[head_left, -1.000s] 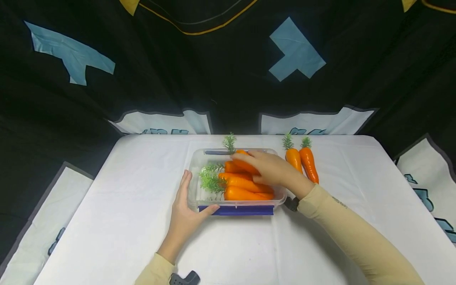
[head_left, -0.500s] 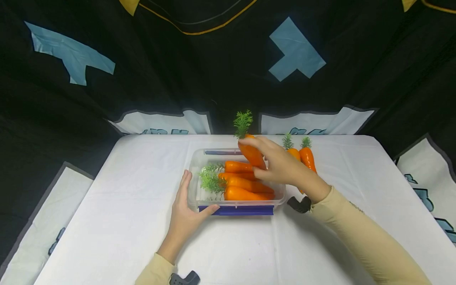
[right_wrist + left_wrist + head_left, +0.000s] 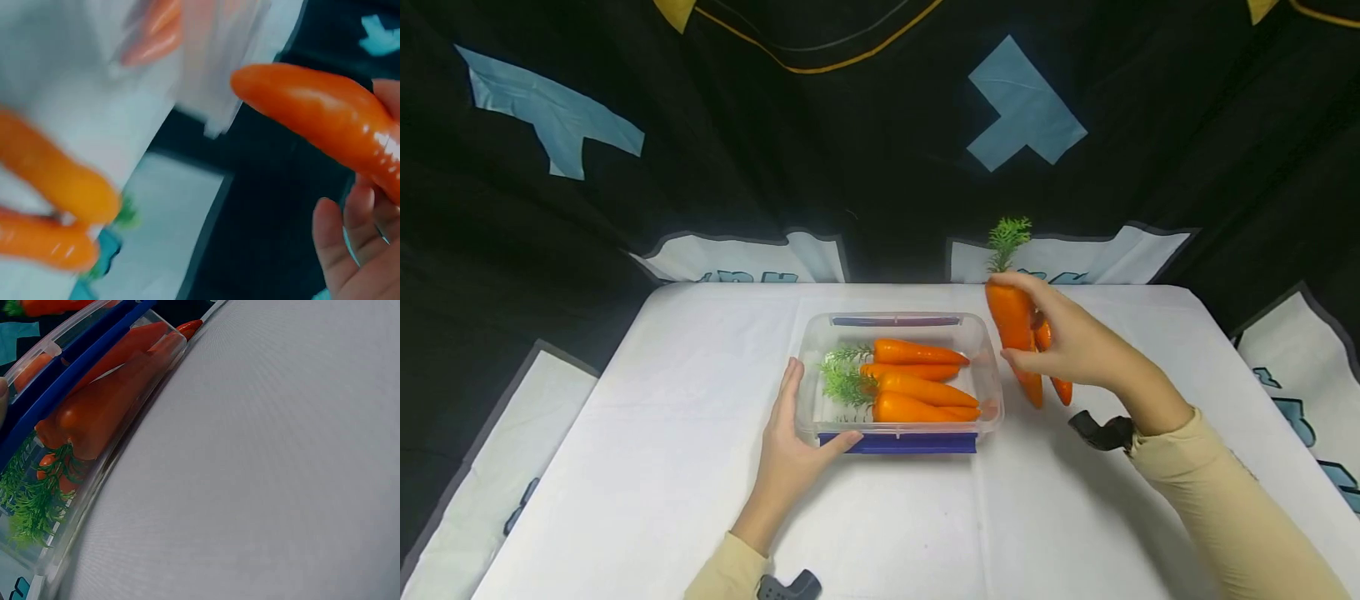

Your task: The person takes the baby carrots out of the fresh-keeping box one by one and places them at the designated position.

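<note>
My right hand [image 3: 1071,346] grips a plump orange toy carrot [image 3: 1011,312] with a green leafy top, raised just right of the box. The carrot's tapered end [image 3: 300,94] shows in the right wrist view. Two more carrots lie on the table beneath, one orange-yellow [image 3: 56,172] and one orange [image 3: 47,242], partly covered by the held one in the head view. My left hand [image 3: 790,454] rests at the front left corner of a clear plastic box [image 3: 992,375], fingers straight along its side, thumb on the front edge. Several carrots [image 3: 925,386] lie inside, leaves to the left.
Blue latch flaps [image 3: 898,444] run along the box's front and back. A white cloth [image 3: 880,525] covers the table. Behind it hangs a dark curtain [image 3: 850,183] with light blue shapes. A black strap device [image 3: 1101,431] sits at my right wrist.
My right hand has lifted the carrot from the back of the box and carried it right, over the two carrots on the table. The left hand has stayed at the box.
</note>
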Tool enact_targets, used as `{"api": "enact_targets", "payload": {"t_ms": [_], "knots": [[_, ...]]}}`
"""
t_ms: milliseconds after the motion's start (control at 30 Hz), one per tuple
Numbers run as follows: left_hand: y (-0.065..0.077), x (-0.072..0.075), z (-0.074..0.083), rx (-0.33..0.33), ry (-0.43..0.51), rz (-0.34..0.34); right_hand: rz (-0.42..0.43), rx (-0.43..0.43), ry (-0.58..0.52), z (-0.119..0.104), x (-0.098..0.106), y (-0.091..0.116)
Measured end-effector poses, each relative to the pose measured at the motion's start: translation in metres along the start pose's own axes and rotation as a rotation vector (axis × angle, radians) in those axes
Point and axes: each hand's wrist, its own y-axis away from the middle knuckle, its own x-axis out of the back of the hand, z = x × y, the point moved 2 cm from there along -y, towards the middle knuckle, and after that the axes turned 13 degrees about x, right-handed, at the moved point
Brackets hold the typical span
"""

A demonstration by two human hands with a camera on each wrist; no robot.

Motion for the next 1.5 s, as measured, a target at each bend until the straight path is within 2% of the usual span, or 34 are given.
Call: {"api": "enact_targets", "payload": {"t_ms": [333, 600, 767, 1233, 1500], "knots": [[0.0, 0.0, 0.001, 0.001, -0.002, 0.016, 0.029, -0.132, 0.018, 0.061, 0.026, 0.05], [0.001, -0.001, 0.0, 0.003, 0.004, 0.013, -0.041, -0.241, -0.002, 0.103, 0.027, 0.074], [0.001, -0.001, 0.0, 0.003, 0.006, 0.013, -0.061, -0.294, -0.035, 0.116, 0.024, 0.08], [0.001, 0.0, 0.002, -0.001, 0.007, 0.007, -0.063, -0.3, -0.05, 0.136, 0.019, 0.08], [0.0, 0.0, 0.003, 0.009, 0.01, -0.001, -0.1, -0.352, -0.034, 0.143, 0.015, 0.076]]}}
